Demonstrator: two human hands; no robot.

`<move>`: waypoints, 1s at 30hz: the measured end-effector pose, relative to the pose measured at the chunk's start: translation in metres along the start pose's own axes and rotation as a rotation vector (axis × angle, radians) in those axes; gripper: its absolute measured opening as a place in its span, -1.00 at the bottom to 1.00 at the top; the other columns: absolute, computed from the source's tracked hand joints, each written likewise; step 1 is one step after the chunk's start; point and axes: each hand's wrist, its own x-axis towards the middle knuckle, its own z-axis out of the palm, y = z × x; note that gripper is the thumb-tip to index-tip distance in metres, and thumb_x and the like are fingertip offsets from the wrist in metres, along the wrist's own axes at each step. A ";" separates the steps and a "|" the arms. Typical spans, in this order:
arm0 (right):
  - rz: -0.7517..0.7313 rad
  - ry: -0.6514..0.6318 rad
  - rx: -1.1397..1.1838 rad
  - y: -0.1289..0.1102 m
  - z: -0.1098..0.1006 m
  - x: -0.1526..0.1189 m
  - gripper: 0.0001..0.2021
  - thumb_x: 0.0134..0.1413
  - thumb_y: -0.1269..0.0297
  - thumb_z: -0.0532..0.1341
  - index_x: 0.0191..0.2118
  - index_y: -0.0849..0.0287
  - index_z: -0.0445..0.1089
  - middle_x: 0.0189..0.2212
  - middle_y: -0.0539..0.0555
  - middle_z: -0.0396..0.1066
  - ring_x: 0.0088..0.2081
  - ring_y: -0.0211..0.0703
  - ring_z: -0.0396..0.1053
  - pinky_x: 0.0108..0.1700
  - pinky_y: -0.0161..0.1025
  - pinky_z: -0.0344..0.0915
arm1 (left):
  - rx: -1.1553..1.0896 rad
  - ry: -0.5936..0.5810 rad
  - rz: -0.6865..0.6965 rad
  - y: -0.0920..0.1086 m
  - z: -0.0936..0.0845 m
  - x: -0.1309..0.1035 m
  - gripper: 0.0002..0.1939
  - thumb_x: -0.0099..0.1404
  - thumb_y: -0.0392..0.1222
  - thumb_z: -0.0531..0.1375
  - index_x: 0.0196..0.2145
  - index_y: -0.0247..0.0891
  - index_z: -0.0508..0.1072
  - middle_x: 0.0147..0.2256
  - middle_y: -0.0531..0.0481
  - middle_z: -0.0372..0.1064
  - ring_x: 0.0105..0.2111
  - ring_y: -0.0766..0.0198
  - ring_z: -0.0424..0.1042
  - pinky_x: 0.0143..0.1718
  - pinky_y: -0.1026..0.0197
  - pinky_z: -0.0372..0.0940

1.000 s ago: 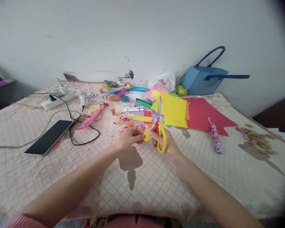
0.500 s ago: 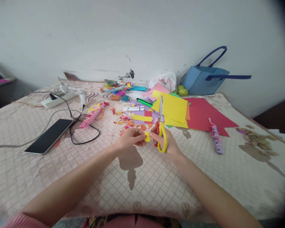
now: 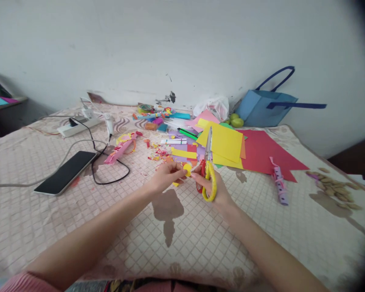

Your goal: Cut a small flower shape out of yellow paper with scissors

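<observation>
Between thumb and fingers, my left hand [image 3: 168, 178] pinches a small round piece of yellow paper [image 3: 187, 169]. Scissors [image 3: 211, 184] with yellow and red handles are in my right hand [image 3: 217, 192], their blades pointing up and away from me. The fingertips of that hand come close to the yellow piece; whether they touch it I cannot tell. A bit of yellow [image 3: 176, 184] shows below my left fingers. Just beyond my hands lie paper scraps [image 3: 159, 153] and a yellow paper strip [image 3: 184, 153].
Yellow sheets [image 3: 226, 142] and red sheets [image 3: 261, 150] lie beyond my right hand. A purple paper roll [image 3: 280, 184] and a pile of shelled-looking nuts or seeds [image 3: 336, 188] are at right. Leftward are a phone [image 3: 65, 172], cables and a power strip [image 3: 79, 127]. A blue bag [image 3: 264, 107] stands behind.
The yellow piece has turned in my fingers and looks rounder now. A bit of yellow has appeared below my left hand. The whole view has shifted slightly.
</observation>
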 end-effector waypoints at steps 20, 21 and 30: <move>0.071 -0.286 -0.189 0.012 -0.017 -0.005 -0.57 0.03 -0.20 0.07 -0.43 0.12 0.17 -0.68 -0.14 0.03 -0.67 -0.34 0.00 -0.65 -0.37 -0.03 | -0.237 0.038 0.075 0.028 -0.030 0.004 -0.76 0.07 -0.21 0.33 -0.48 -0.37 0.34 -0.44 -0.09 0.51 -0.43 0.32 0.50 -0.31 0.28 0.38; 0.071 -0.315 -0.217 0.013 -0.019 -0.006 -0.58 0.04 -0.19 0.06 -0.43 0.12 0.17 -0.68 -0.14 0.01 -0.67 -0.34 -0.01 -0.65 -0.36 -0.04 | -0.238 0.034 0.071 0.029 -0.033 0.004 -0.77 0.08 -0.23 0.32 -0.48 -0.37 0.33 -0.44 -0.10 0.51 -0.42 0.31 0.51 -0.30 0.27 0.38; 0.031 -0.384 -0.533 -0.007 -0.018 -0.014 -0.66 0.06 -0.06 0.08 -0.46 0.12 0.10 -0.60 -0.12 0.03 -0.60 -0.33 0.00 -0.60 -0.35 0.02 | -0.251 0.017 0.084 0.034 -0.046 0.006 -0.81 0.16 -0.26 0.27 -0.44 -0.36 0.30 -0.37 -0.19 0.53 -0.35 0.24 0.54 -0.27 0.26 0.42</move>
